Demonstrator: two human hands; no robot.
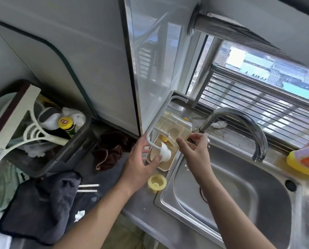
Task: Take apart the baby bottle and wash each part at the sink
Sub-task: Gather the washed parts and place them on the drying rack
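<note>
Since the bottle was already in pieces, its parts lay gathered by the left side of the sink (249, 186), near the middle of the frame. The left hand (141, 159) held a white cup-shaped part (163, 152) between the thumb and curled fingers (143, 142). It held the part just above the cream drying tray (161, 168) on the counter (107, 177), probably so that drips would fall into the tray rather than onto the counter. Just to its right, the right hand (195, 150) seemed to pinch the lower edge of a clear box (175, 127) lightly between thumb and forefinger, its other fingers spread loose. The box leaned over the tray's far end, and I judge the hand was steadying or tipping it to free room beneath. A yellow collar (157, 182) sat mouth-up on the counter just below the tray and beside the basin, within easy reach for washing. The faucet (240, 117) arched over the basin at centre right with no water showing, and a yellow dish-soap bottle (304, 159) lay at the right edge.
</note>
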